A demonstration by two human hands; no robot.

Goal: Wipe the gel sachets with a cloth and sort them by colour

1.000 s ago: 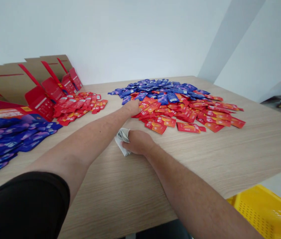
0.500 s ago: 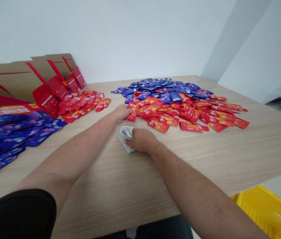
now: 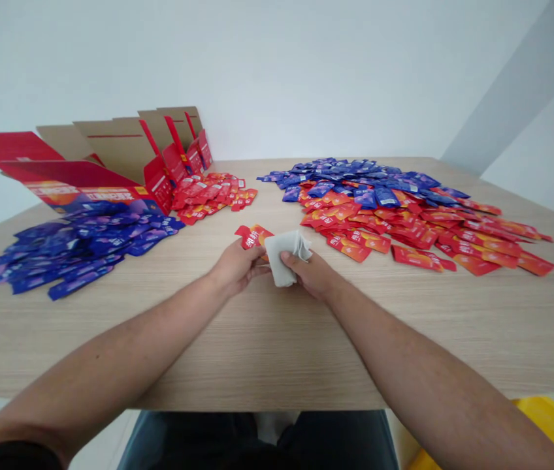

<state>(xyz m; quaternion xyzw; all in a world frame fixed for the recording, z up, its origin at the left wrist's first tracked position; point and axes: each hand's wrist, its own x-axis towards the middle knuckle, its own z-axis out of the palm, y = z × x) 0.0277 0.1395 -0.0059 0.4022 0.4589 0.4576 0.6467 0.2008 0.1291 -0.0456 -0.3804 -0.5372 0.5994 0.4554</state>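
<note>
My left hand [image 3: 234,266] pinches a red and orange sachet [image 3: 254,236] above the middle of the table. Right beside it, my right hand [image 3: 310,271] is closed around a folded pale grey cloth [image 3: 281,260], thumb on top. The cloth's left edge meets or overlaps the sachet; I cannot tell whether they touch. Beyond my right hand spreads a large pile of red sachets [image 3: 394,225], with blue sachets [image 3: 355,176] heaped along its back.
Open red cartons [image 3: 85,173] stand in a row at the back left. Before them lie a pile of blue sachets [image 3: 85,241] and a smaller pile of red sachets [image 3: 211,192]. A yellow crate [image 3: 546,424] sits below the table's [image 3: 257,352] right front edge.
My left hand has drawn a red sachet back from the big pile toward me. My right hand has turned the cloth and brought it up against the left hand. The view has swung left.
</note>
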